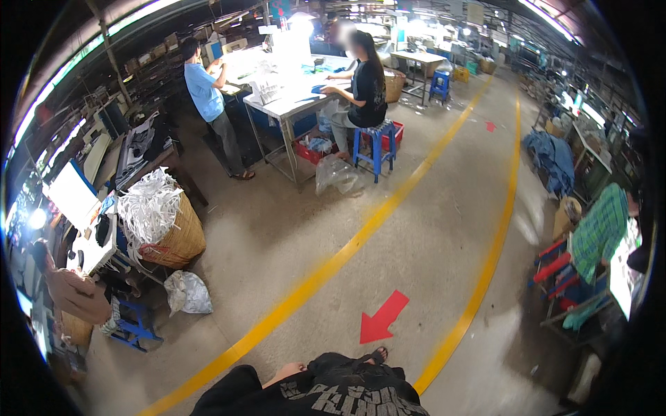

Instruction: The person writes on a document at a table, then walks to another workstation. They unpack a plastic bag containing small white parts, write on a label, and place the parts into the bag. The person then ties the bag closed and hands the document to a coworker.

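Observation:
At the lower edge my left forearm comes out of a black sleeve, and a small part of my left hand [295, 367] shows against my dark clothing. Its fingers are too small and too hidden to tell whether it is open or closed, and I see nothing held in it. My right hand is out of view. One sandalled foot [379, 356] stands on the concrete floor, just below a red floor arrow [386, 318]. Yellow lines [333, 267] run along both sides of the walkway.
Scrap strips fill a wicker basket [182, 239] at left, beside a white sack [188, 292]. Two people work at a lit table [295, 109]; one sits on a blue stool [374, 154]. A clear plastic bag [338, 175] lies nearby. Workstations and seated people line both sides.

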A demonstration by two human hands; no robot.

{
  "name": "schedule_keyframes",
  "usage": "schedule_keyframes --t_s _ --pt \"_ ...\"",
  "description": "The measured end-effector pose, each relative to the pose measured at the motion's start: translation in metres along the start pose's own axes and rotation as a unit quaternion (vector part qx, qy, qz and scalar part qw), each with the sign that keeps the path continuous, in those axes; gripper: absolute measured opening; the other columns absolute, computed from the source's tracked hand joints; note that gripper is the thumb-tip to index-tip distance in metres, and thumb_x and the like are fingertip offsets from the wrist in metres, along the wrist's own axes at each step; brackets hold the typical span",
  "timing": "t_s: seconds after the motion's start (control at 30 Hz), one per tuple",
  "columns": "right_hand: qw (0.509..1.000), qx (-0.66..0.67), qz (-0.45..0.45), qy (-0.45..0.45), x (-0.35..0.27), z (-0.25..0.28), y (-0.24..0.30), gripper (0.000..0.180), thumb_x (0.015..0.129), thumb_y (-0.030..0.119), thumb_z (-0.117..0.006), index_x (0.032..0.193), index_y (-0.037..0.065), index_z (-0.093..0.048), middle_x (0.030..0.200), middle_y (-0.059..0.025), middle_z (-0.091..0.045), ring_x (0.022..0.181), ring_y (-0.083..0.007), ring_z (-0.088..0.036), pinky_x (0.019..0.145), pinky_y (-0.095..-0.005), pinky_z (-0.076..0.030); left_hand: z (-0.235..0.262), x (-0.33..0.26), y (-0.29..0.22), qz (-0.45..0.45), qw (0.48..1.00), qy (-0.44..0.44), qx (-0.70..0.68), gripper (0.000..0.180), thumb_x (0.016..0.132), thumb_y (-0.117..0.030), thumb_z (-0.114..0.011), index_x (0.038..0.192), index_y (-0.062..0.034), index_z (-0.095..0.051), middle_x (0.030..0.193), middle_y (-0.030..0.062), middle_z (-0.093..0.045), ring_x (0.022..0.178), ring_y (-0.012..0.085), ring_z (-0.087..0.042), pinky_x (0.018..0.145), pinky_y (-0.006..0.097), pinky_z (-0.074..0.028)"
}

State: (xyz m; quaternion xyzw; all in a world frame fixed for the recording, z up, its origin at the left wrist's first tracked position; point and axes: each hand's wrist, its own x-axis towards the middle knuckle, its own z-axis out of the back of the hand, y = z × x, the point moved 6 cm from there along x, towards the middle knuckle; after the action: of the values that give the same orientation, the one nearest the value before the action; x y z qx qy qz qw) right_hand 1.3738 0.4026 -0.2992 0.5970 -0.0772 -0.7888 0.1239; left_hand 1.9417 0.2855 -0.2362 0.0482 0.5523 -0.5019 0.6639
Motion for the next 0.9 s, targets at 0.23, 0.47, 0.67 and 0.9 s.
schedule_keyframes --t_s 0.23,0.47,0.67,0.9 --pt "0.953 -0.110 0.266 -0.092 0.122 0.138 0.415 0.026 0.100 0.025 -0.061 0.108 0.003 -0.072 0.076 -0.0118 -0.072 0.052 -0.0190 -0.064 0.048 -0.0357 -0.051 0.107 0.120 -0.152 0.045 0.921 -0.123 -0.367 0.045 0.094 -0.053 -0.071 0.118 -0.0161 -0.075 0.106 0.0104 -0.076 0.088 0.0241 -0.068 0.080 0.037 -0.053" --pt "0.949 -0.021 0.312 -0.049 0.151 0.130 0.733 0.028 0.104 0.027 -0.060 0.110 0.002 -0.073 0.077 -0.0104 -0.071 0.056 -0.0160 -0.064 0.052 -0.0320 -0.051 0.262 0.292 -0.378 -0.111 0.985 -0.115 -0.057 0.042 0.093 -0.052 -0.073 0.109 -0.0139 -0.073 0.105 0.0136 -0.077 0.101 0.0348 -0.072 0.086 0.044 -0.054" --pt "0.993 0.020 0.118 0.016 0.199 0.120 0.766 0.026 0.105 0.025 -0.061 0.116 0.006 -0.073 0.080 -0.0091 -0.071 0.063 -0.0165 -0.063 0.058 -0.0316 -0.049 0.377 0.439 -0.498 -0.042 0.986 -0.135 0.086 0.036 0.092 -0.048 -0.071 0.113 -0.0189 -0.073 0.106 0.0153 -0.078 0.103 0.0362 -0.073 0.088 0.045 -0.057" --pt "0.980 0.126 -0.152 -0.031 0.259 0.184 0.724 0.027 0.102 0.028 -0.062 0.111 0.004 -0.072 0.083 -0.0113 -0.071 0.069 -0.0216 -0.067 0.063 -0.0395 -0.054 0.475 0.618 -0.644 0.050 0.962 0.262 0.057 0.067 0.095 -0.065 -0.067 0.136 -0.0127 -0.070 0.092 -0.0003 -0.071 0.078 0.0173 -0.062 0.072 0.034 -0.049"
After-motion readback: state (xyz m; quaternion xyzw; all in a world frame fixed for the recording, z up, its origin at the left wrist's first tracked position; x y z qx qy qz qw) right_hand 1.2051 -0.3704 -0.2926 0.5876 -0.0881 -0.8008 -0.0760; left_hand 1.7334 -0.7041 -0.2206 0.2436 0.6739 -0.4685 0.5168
